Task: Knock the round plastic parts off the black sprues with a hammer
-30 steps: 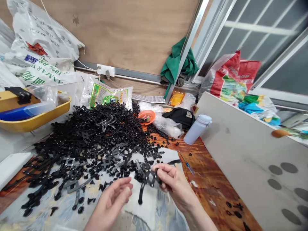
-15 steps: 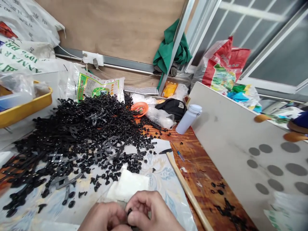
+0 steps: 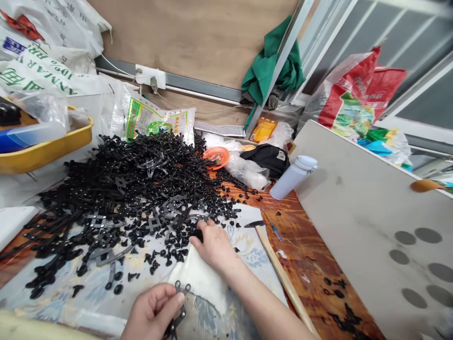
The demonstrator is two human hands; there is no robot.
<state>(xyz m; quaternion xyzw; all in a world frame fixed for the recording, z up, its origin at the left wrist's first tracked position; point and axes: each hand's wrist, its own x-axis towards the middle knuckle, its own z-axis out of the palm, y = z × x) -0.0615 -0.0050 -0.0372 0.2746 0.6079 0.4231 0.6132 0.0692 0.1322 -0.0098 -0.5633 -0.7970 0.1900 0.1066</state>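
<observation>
Near the bottom edge, my left hand (image 3: 155,309) pinches a black jointed plastic strip (image 3: 180,314) with two ring-shaped ends sticking up past the fingertips. My right hand (image 3: 214,243) reaches forward to the front right of the heap of black plastic parts (image 3: 148,174). Its thumb and fingers are apart around small black stud-like pieces (image 3: 196,233); contact with them is hard to make out. Under the right wrist lies a folded white cloth (image 3: 201,274), on a pale patterned sheet (image 3: 95,300).
A hammer (image 3: 283,276) with a wooden handle lies to the right, beside a thin screwdriver (image 3: 274,229). Behind stand a pale blue bottle (image 3: 293,177) and an orange dish (image 3: 216,157). A grey panel (image 3: 354,198) bounds the right; a yellow tray (image 3: 46,150) sits left.
My hands were together at the bottom around a small black piece. Now the right hand has moved forward to the heap, while the left keeps the strip. The view has shifted slightly left.
</observation>
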